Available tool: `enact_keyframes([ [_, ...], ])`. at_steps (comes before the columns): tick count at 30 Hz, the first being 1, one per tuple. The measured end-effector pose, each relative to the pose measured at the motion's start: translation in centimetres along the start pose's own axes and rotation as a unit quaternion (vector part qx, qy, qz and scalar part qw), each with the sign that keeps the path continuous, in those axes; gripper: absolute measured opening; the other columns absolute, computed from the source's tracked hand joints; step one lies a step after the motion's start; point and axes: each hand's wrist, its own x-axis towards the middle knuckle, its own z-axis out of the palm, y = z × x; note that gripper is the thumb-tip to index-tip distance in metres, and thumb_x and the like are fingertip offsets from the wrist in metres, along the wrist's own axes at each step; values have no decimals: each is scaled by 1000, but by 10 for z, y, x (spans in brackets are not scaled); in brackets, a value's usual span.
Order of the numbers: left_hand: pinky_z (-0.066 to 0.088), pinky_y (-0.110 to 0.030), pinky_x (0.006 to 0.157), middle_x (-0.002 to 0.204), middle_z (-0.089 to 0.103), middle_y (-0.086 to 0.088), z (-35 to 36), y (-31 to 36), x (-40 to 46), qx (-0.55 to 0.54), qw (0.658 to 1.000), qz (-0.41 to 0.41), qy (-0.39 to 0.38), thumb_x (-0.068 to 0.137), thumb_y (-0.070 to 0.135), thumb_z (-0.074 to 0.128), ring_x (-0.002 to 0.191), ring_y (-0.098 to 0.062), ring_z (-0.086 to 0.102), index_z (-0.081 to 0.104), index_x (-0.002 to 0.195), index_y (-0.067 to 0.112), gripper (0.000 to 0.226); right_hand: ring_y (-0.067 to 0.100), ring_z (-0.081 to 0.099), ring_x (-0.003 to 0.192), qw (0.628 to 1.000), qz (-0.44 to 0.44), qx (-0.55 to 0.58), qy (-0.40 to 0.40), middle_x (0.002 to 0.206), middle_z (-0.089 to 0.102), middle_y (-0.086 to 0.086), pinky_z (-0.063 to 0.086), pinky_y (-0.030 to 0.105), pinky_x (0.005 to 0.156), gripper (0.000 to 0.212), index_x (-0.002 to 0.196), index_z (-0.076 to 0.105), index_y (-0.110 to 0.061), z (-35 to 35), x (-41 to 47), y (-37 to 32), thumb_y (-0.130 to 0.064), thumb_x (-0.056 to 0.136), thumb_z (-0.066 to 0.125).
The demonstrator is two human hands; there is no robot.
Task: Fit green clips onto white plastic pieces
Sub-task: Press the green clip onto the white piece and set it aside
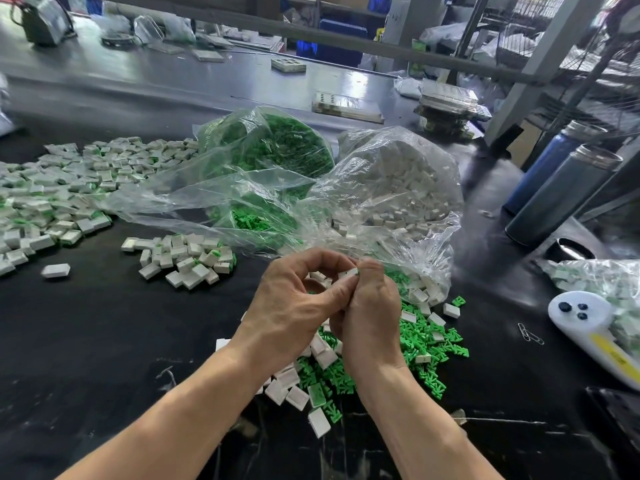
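Both hands (332, 303) pinch one white piece (350, 272).

- The left hand (294, 306) and right hand (369, 306) close over a white plastic piece (350, 273); only its top edge shows, and whether a green clip sits on it cannot be told.
- The loose heap of green clips (424, 344) and white pieces is partly hidden under both hands and wrists.
- The pile of finished pieces (52, 202) runs off the left edge.
- One white piece (55, 270) lying alone is motion-blurred.
- The white handheld device (588, 327) is cut by the right edge; its yellow label is unreadable.
- The dark object (616, 410) at lower right is cut off and unidentifiable.
- Paper clips (530, 336) are barely resolvable.
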Motion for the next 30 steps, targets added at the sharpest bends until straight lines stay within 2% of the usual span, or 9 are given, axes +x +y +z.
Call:
enact_keyframes([
  [4,65,-35,70,98,79,-3,-2,-2,1,6,1000,-5,0,92,15,76,80,-29,76,76,95,16,3,2,64,51,1000,19,10,-3,67,74,1,46,15,44,55,90,79,-11,0,1,-1,-35,113,35],
  [8,62,-36,84,98,78,1,-10,-4,5,37,999,-7,28,89,27,78,90,-17,76,77,93,24,5,-1,57,47,995,-40,-86,-26,54,63,-12,42,11,45,64,66,75,-30,-7,3,-6,-50,111,34],
  [12,56,-29,82,93,78,4,-19,-5,8,60,997,-19,54,86,38,79,88,-11,73,77,94,29,12,9,53,55,988,-98,-113,-22,67,64,-2,42,20,49,37,85,74,-17,-20,8,-9,-42,104,56],
  [15,58,-22,76,92,78,7,-20,-5,7,73,996,-25,52,82,46,78,87,-9,74,77,95,28,22,6,56,60,983,-112,-138,-50,68,65,-9,44,19,55,16,93,73,-15,-24,10,-11,-29,99,68],
  [19,54,-14,71,88,79,8,-20,-5,7,70,996,-24,49,87,36,79,82,-4,73,79,94,26,12,-2,59,59,978,-104,-170,-56,67,67,-17,45,13,55,13,95,71,-17,-25,12,-7,-28,99,68],
  [23,58,-19,70,84,78,9,-27,-6,8,131,989,-25,58,88,32,80,77,-6,73,78,91,30,4,-4,61,62,968,-100,-224,-51,66,67,-23,46,11,58,13,92,72,-24,-30,17,-4,-32,101,67],
  [25,60,-19,71,87,77,12,-38,-7,11,195,977,-45,74,89,31,79,80,-3,73,75,95,34,7,-3,64,67,959,-86,-266,-34,72,70,-22,48,11,61,13,90,72,-28,-36,20,-3,-34,101,68],
  [27,57,-15,67,84,73,15,-51,-7,12,303,946,-52,106,90,31,78,77,3,70,72,96,37,10,-1,66,74,950,-77,-301,-20,80,72,-21,49,10,64,15,87,72,-30,-43,23,-4,-35,100,69],
  [30,56,-26,73,86,70,19,-68,-1,14,425,889,-23,167,90,31,78,76,2,63,74,94,32,6,-3,65,76,940,-64,-334,-9,81,71,-22,45,6,60,18,84,72,-28,-50,26,-6,-37,100,68],
])
